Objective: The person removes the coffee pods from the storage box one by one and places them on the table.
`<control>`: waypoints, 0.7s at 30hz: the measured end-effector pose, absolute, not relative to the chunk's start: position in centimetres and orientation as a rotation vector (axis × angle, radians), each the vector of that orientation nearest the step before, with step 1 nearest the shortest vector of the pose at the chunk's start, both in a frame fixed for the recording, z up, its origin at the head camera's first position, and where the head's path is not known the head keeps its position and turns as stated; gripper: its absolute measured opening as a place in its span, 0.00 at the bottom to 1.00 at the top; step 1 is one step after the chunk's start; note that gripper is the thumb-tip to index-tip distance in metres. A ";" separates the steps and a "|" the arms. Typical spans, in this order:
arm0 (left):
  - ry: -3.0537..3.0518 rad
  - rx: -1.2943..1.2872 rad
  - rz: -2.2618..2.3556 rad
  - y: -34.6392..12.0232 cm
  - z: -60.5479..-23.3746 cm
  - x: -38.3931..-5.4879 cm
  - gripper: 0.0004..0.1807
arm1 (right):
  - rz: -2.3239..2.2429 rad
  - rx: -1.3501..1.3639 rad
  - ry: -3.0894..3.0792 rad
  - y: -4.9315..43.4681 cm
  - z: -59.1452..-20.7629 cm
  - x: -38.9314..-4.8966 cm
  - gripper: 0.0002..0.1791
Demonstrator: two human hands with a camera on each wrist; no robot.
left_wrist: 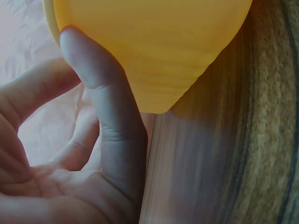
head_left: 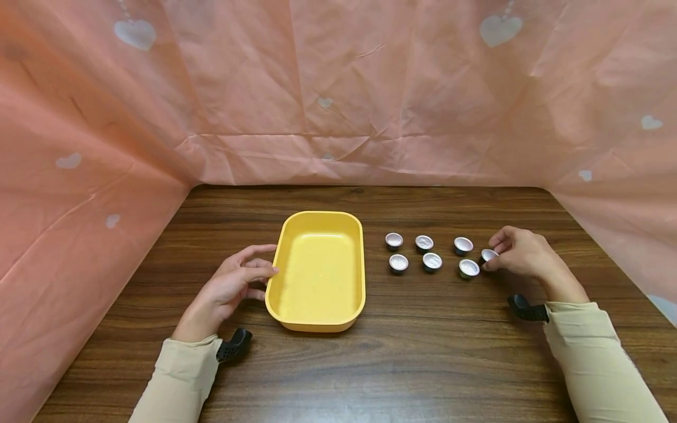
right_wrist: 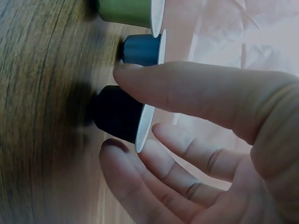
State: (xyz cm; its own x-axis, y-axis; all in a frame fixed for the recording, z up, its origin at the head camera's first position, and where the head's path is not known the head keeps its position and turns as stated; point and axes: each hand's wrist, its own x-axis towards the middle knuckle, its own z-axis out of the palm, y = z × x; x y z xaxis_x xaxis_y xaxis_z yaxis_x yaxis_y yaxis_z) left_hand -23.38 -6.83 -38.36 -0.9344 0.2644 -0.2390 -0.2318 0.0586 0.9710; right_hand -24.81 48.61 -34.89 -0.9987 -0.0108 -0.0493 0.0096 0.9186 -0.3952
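A yellow rectangular tray [head_left: 320, 322] sits on the table left of centre. My left hand [head_left: 233, 286] holds its left wall, the thumb [left_wrist: 100, 88] lying at the rim and the other fingers along the outer side. On the right, my right hand [head_left: 520, 252] pinches a black coffee capsule [right_wrist: 119, 114] with a pale foil lid, thumb on one side and forefinger at the other. The capsule tilts slightly and is close to the tabletop. Nearest to it stand a green capsule [right_wrist: 126, 11] and a blue capsule [right_wrist: 142, 49], both lid up.
More foil-topped capsules, such as one front capsule [head_left: 399, 263] and one back capsule [head_left: 394, 240], stand in two rows between tray and right hand. Pink cloth [head_left: 338, 106] with hearts walls off the back and sides of the wooden table [head_left: 412, 352].
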 end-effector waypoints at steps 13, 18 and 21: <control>1.975 0.035 1.932 -6.8 -38.3 -23.2 0.37 | -0.594 -0.037 3.024 48.7 -34.4 -24.5 0.31; 1.958 0.048 1.941 -6.7 -38.4 -23.2 0.37 | -0.592 -0.047 3.023 48.6 -34.3 -24.3 0.32; 1.952 0.051 1.948 -6.8 -38.4 -23.1 0.37 | -0.591 -0.054 3.018 48.5 -34.1 -24.3 0.33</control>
